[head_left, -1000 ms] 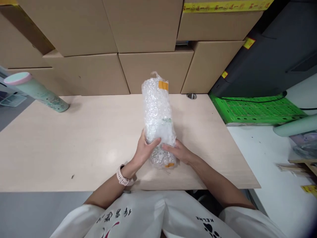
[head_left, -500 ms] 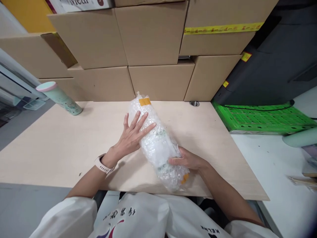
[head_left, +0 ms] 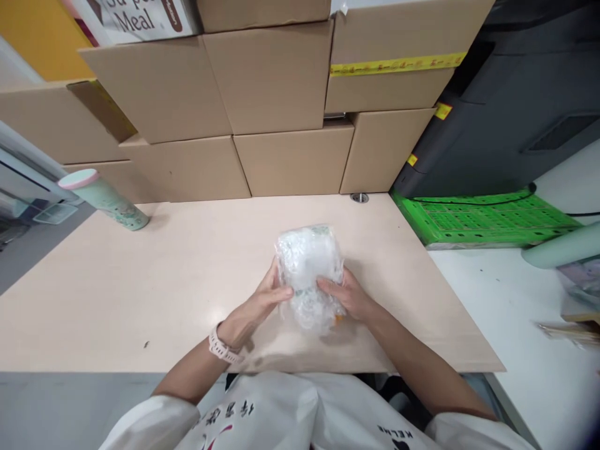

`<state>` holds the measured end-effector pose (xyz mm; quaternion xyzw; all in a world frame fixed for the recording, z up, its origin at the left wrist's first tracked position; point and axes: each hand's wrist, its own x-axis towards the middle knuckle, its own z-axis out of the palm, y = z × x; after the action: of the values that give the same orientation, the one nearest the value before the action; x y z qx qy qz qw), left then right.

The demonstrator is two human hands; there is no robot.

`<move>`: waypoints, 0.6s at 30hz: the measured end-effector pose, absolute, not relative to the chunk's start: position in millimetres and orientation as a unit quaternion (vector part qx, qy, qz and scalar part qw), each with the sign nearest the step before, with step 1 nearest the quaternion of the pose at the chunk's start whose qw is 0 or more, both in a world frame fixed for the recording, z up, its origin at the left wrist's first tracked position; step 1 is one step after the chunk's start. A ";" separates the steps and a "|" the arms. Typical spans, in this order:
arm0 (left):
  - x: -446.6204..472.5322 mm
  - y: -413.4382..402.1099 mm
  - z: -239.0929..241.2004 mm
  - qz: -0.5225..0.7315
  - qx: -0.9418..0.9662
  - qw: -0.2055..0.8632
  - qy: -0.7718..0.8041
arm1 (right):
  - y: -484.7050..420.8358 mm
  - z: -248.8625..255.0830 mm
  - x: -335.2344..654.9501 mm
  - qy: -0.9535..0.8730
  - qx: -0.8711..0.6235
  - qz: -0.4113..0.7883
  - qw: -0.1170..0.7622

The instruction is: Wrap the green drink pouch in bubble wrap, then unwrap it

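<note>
A bundle wrapped in clear bubble wrap (head_left: 308, 265) stands tilted up on the pale wooden table (head_left: 164, 281), its near end down by my hands. My left hand (head_left: 265, 299), with a pale watch on the wrist, grips its left side, fingers curled round it. My right hand (head_left: 345, 294) clasps the right side, thumb across the front. A scrap of orange tape shows at the lower right of the bundle, beside my right hand.
Stacked cardboard boxes (head_left: 281, 125) line the back of the table. A mint green tumbler with a pink lid (head_left: 105, 200) stands at the far left. A green plastic crate (head_left: 487, 219) lies at the right under a dark machine (head_left: 506, 112). White surface further right.
The bundle lay flat and slanted with my left hand spread open on top; now it is tipped up on end and both hands grip its sides.
</note>
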<state>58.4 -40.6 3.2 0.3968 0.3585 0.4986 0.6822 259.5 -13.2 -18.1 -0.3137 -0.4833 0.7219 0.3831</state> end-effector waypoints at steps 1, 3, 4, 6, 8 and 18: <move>66.3 -41.7 -0.9 0.522 0.378 0.656 0.392 | -13.4 -19.8 256.1 -0.494 -0.333 0.694 0.404; 81.6 -41.6 -6.4 0.551 0.335 0.618 0.450 | -14.1 -23.1 251.3 -0.529 -0.374 0.631 0.427; 87.7 -40.7 -7.5 0.546 0.322 0.623 0.458 | -14.5 -24.4 250.4 -0.544 -0.399 0.598 0.432; 94.9 -38.1 -6.8 0.526 0.314 0.650 0.450 | -14.8 -25.2 251.9 -0.566 -0.450 0.527 0.446; 94.9 -35.7 -3.3 0.524 0.321 0.657 0.436 | -14.1 -23.8 256.8 -0.572 -0.490 0.442 0.487; 61.0 -12.0 -16.2 0.418 0.561 0.471 0.537 | -7.3 -27.4 257.6 -0.805 -0.429 0.103 0.397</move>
<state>61.0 -12.0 -16.2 0.5608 0.5368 0.4184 0.4714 257.6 -7.3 -27.4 -0.4285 -0.8052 0.1029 0.3968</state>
